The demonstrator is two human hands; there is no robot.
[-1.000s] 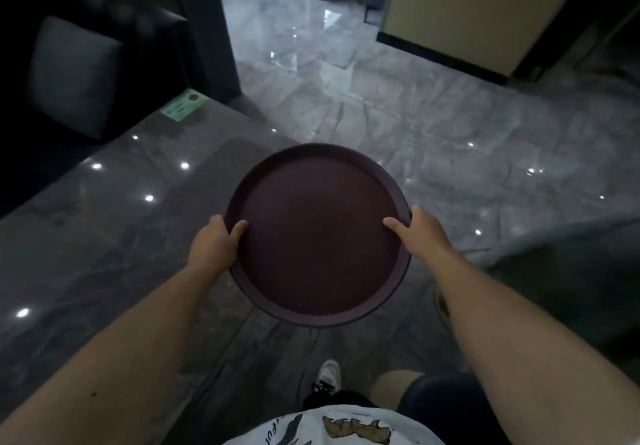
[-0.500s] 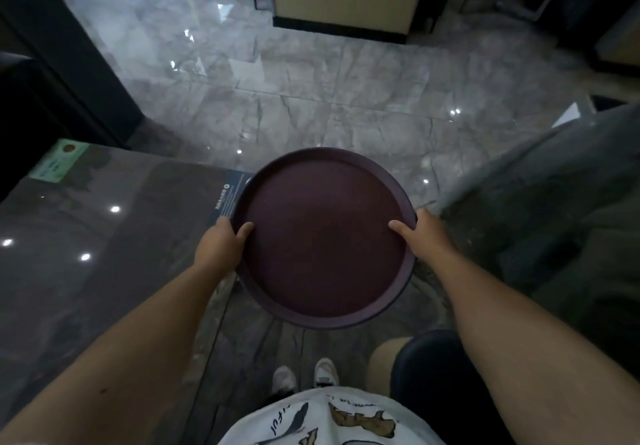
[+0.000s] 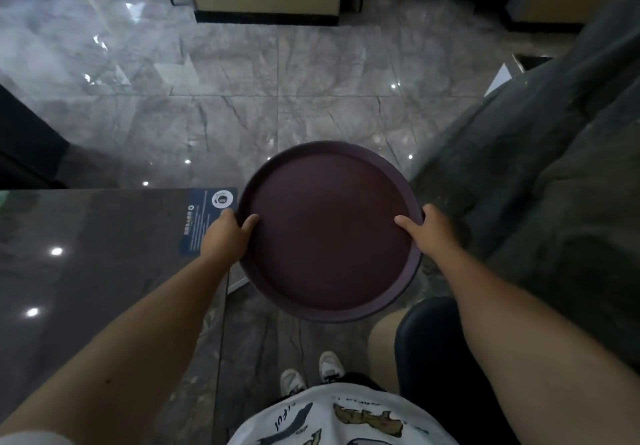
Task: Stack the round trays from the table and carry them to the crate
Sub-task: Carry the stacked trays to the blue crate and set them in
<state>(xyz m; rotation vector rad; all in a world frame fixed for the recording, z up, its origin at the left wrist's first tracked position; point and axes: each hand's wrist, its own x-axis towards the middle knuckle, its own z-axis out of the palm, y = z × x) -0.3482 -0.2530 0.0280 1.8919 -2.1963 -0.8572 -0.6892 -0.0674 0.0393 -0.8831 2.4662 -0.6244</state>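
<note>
Tray (image 3: 329, 233) held in the air over the floor (image 3: 242, 98), just right of the table (image 3: 86, 254). Left hand (image 3: 225, 237) clamped on left rim, right hand (image 3: 427, 233) on right rim, thumbs inside.

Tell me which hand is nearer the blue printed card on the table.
Left. The left hand grips the tray rim right over the blue card; the right hand holds the opposite rim, across the tray from the card.
</note>
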